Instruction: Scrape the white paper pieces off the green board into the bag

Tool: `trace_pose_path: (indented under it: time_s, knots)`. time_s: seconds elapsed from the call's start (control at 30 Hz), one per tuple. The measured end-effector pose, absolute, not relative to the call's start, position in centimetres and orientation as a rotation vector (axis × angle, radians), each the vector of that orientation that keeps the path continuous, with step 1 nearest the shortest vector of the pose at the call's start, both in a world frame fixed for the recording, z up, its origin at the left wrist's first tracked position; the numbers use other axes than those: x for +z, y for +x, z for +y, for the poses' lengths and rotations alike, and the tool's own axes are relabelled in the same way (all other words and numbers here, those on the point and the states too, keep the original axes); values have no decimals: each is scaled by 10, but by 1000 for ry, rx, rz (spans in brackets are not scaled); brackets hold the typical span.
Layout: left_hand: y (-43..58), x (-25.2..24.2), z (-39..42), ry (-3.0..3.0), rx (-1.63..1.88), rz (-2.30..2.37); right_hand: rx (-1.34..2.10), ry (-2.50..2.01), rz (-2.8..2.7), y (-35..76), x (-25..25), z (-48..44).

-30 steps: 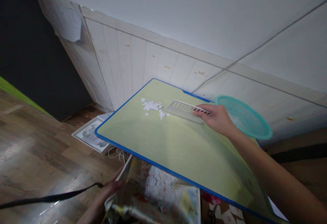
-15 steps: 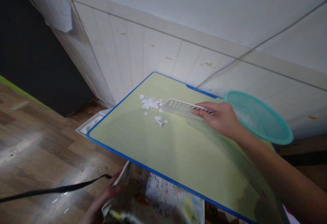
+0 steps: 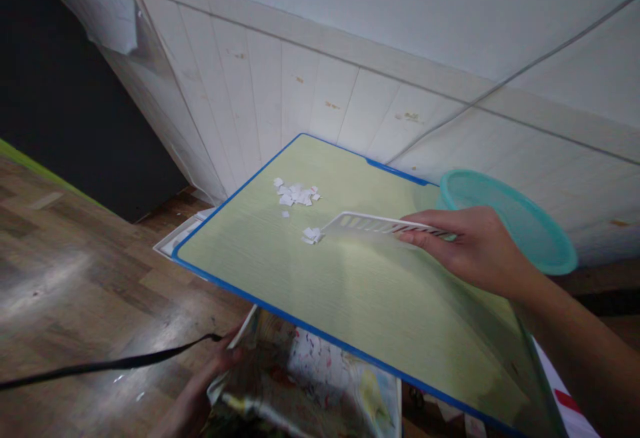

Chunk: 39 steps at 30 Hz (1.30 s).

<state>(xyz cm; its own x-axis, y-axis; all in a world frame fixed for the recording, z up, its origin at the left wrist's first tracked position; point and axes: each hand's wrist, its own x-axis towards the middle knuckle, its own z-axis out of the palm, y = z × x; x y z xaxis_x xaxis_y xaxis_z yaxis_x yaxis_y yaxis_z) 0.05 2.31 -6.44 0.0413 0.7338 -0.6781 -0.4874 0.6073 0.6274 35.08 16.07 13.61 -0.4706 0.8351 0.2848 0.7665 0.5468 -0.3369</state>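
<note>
My right hand [image 3: 470, 241] grips a white slotted plastic piece [image 3: 367, 225], flat-edged and tilted over the pale yellow board [image 3: 280, 258] with its blue rim. Its far end touches or nearly touches a small cluster of white paper scraps [image 3: 312, 235]. A larger heap of paper scraps [image 3: 296, 194] lies farther back on the board, with one scrap [image 3: 285, 214] apart from it. Below the board's front edge, my left hand [image 3: 217, 365] is closed on the pale rim of a bin [image 3: 247, 325] lined with a patterned sheet. Some of its fingers are hidden.
A turquoise round lid or basin [image 3: 525, 225] stands behind the right wrist, against the white panelled wall [image 3: 260, 85]. A dark panel [image 3: 85, 91] rises at the left above the wooden floor [image 3: 100, 278]. A black strap [image 3: 125, 361] crosses the lower left.
My right hand has moved right and toward me with the slotted piece. The nearer scraps are gathered into a tighter cluster. My left hand stays at the bin rim.
</note>
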Motion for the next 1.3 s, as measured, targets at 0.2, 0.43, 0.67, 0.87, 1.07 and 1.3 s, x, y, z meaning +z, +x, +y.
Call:
trace_pose_path:
  time_s: [0.2,0.43,0.67,0.87,1.07,1.3]
  knots:
    - [-7,-73,21,298,913,1145,215,-1275,-2372,349,130,160]
    - [-3,-60,21,316,898,1144,214,-1229,-2452,351,137,161]
    - [-4,-70,23,308,881,1171,150,-1250,-2414,352,139,159]
    - [0,-60,22,286,895,1170,230,-1221,-2472,351,135,162]
    - [4,-56,19,167,892,1132,197,-1183,-2532,355,136,153]
    - [3,-55,23,196,862,1129,218,-1143,-2561,356,135,144]
